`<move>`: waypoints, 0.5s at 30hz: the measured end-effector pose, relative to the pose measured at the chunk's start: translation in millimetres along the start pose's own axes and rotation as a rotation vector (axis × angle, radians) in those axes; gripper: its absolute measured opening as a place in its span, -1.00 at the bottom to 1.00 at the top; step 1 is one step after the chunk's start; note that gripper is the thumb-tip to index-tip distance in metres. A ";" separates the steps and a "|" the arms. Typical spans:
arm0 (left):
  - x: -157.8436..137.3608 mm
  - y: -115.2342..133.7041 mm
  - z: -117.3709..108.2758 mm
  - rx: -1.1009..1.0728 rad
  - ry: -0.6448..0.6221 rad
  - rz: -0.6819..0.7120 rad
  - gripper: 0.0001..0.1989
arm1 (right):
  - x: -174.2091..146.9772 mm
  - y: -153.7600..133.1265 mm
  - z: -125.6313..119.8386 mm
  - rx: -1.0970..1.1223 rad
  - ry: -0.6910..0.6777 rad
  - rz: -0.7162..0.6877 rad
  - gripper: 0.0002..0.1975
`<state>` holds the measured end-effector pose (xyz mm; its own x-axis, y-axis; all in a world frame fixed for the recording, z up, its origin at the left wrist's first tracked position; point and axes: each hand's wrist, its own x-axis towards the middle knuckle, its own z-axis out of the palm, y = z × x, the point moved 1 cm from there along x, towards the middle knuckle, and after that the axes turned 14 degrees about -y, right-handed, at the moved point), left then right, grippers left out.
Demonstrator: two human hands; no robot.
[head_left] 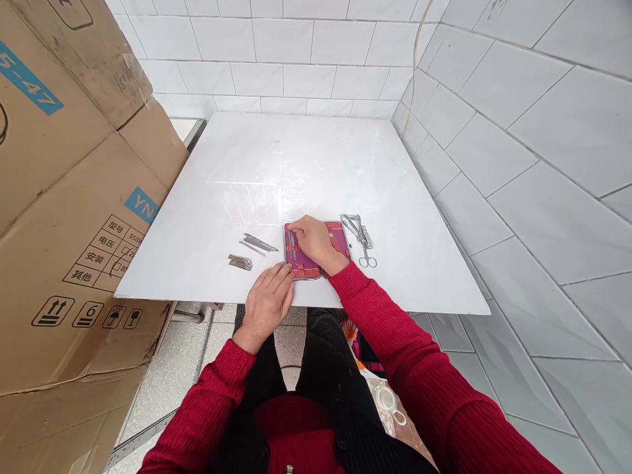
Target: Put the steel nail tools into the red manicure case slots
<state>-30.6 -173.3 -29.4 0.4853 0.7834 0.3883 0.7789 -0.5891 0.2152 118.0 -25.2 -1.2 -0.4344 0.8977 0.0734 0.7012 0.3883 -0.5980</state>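
Note:
An open manicure case [305,271], purple inside with red trim, lies near the table's front edge. My right hand [312,238] reaches over it and covers much of its middle. Its thumb and fingers pinch at the upper end of a slim metal manicure tool [291,242] in the left half; the exact tool is unclear. My left hand [266,301] lies at the front edge, fingers extended, fingertips against the case's lower left corner. Left of the case are several slim metal tools [260,243] and nail clippers [239,262]. On the right lie small scissors [367,255] and cuticle nippers [351,226].
The white table [340,158] meets tiled walls [281,43] behind and to the right. A large cardboard box [74,184] stands close on the left. A cable [416,59] hangs in the back right corner. Below the front edge, a glass cup [386,399] is on the right.

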 end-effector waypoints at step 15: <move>-2.9 0.7 -0.1 -0.007 -0.026 -0.011 -0.68 | -2.9 -24.7 -0.5 0.066 -0.008 -0.067 -0.76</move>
<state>-31.5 -176.0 -30.2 0.4867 0.7949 0.3623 0.7816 -0.5814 0.2259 102.2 -37.3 13.7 -0.4837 0.8685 0.1087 0.6321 0.4325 -0.6430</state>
